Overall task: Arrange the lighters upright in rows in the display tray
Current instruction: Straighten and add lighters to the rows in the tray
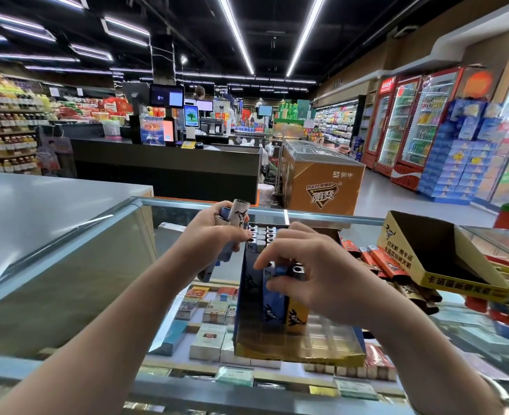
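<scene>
Glass display surface [76, 265] under me, cigarette packs [208, 339] visible through the pane.

On the glass, centre: display tray [301, 351], gold front lip, blue sides. Rows of lighters [263, 235] stand upright at its back, metal tops showing. Front rows only partly filled: a blue lighter [272, 307] and a gold lighter [297, 316] stand side by side nearest me, bare tray floor in front of them.

To the right, a second carton [444, 259], black inside with a yellow printed rim, rests tilted on a heap of red and brown packets [381, 262].

My right hand [313, 265] is over the front row, fingers curled down; thumb and fingertips pinch the tops of the lighters there, the blue one among them. Exactly how many it grasps I cannot tell.

My left hand [217, 232] hovers just left of the tray, clenched round a bundle of spare lighters [235, 214]: a white one with a black figure pokes out above, blue ones hang below the fist.
</scene>
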Demonstrator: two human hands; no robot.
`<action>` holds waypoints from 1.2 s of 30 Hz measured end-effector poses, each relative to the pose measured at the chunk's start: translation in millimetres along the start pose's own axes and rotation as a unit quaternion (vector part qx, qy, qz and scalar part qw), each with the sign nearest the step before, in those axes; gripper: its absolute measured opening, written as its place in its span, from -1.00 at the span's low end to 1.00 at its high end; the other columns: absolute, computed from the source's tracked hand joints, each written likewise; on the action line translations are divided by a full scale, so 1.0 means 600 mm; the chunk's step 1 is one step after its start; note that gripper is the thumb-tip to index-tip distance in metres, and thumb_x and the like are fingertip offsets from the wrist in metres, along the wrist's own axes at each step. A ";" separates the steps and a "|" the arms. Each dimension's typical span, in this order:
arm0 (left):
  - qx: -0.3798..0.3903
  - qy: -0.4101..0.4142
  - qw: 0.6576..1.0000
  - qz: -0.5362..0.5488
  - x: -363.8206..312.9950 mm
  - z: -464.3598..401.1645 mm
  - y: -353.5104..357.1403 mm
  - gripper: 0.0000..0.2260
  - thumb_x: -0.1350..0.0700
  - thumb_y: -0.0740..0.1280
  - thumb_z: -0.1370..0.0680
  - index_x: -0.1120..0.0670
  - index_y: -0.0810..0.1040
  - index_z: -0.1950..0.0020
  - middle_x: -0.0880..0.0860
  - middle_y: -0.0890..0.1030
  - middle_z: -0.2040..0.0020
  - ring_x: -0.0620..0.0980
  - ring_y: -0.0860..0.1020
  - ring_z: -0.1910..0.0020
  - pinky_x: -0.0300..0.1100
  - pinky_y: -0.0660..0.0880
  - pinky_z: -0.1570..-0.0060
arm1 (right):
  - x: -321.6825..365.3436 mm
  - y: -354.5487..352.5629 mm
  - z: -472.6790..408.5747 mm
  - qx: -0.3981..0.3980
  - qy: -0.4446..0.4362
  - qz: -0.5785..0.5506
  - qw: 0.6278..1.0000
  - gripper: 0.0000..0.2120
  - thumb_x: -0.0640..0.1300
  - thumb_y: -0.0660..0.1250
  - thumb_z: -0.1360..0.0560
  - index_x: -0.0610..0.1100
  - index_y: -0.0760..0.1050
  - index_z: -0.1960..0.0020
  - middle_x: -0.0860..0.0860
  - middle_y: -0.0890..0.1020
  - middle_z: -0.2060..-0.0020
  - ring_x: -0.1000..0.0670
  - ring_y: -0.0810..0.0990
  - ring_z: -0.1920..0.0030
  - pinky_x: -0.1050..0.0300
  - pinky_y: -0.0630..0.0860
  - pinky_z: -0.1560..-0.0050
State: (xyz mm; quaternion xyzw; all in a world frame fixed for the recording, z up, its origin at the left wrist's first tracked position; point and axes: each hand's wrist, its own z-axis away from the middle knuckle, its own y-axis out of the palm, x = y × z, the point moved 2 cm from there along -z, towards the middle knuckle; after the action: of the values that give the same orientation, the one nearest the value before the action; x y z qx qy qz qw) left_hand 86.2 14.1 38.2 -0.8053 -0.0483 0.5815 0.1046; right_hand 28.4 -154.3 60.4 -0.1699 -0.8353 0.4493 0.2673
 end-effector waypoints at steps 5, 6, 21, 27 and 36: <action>-0.003 0.000 1.000 -0.010 0.001 -0.001 0.000 -0.86 0.32 0.35 -0.45 0.17 0.47 0.04 0.11 0.50 0.26 -0.12 0.51 0.41 -0.28 0.46 0.40 | -0.007 0.001 -0.001 -0.009 0.001 0.031 0.999 -0.80 -0.18 0.48 -0.37 -0.01 0.61 0.02 0.29 0.35 0.09 0.22 0.24 -0.08 0.26 0.23 -0.09; -0.003 -0.002 1.000 -0.009 0.001 -0.001 0.000 -0.86 0.31 0.35 -0.45 0.17 0.47 0.04 0.11 0.50 0.26 -0.14 0.51 0.42 -0.29 0.46 0.41 | -0.009 0.000 -0.001 -0.010 0.009 0.029 1.000 -0.80 -0.16 0.49 -0.36 0.00 0.61 0.04 0.28 0.35 0.04 0.24 0.22 -0.09 0.21 0.21 -0.12; -0.016 0.017 0.979 0.202 -0.016 0.011 -0.020 -0.78 -0.03 0.43 -0.36 0.04 0.45 0.20 -0.09 0.48 0.46 -0.16 0.46 0.49 -0.31 0.42 0.52 | -0.007 0.000 -0.001 -0.081 0.019 -0.051 0.995 -0.89 -0.12 0.41 -0.44 -0.03 0.62 0.04 0.19 0.56 0.10 0.15 0.44 -0.04 0.08 0.39 -0.12; 0.003 0.047 0.976 0.211 -0.026 0.017 -0.009 -0.73 -0.02 0.46 -0.34 0.10 0.44 0.19 -0.08 0.45 0.46 -0.16 0.43 0.49 -0.33 0.41 0.51 | 0.001 0.005 0.001 -0.153 -0.010 -0.012 0.988 -0.72 0.03 0.31 -0.45 0.00 0.55 -0.13 0.19 0.58 0.11 0.14 0.51 0.02 0.08 0.45 -0.08; 0.054 0.077 0.969 0.228 -0.033 0.025 0.016 -0.81 -0.05 0.48 -0.33 0.00 0.53 0.32 0.01 0.45 0.45 -0.11 0.41 0.50 -0.32 0.40 0.50 | 0.013 0.018 -0.004 -0.190 -0.091 0.152 0.966 -0.78 -0.21 0.38 -0.39 -0.06 0.62 -0.02 0.04 0.64 0.21 -0.01 0.58 0.19 0.05 0.51 0.09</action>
State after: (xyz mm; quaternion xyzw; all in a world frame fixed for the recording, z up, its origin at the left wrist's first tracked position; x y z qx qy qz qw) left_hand 65.4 2.6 50.0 -0.8303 0.1766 0.5284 0.0158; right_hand 24.1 -142.9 55.0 -0.3011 -0.8903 0.3315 0.0819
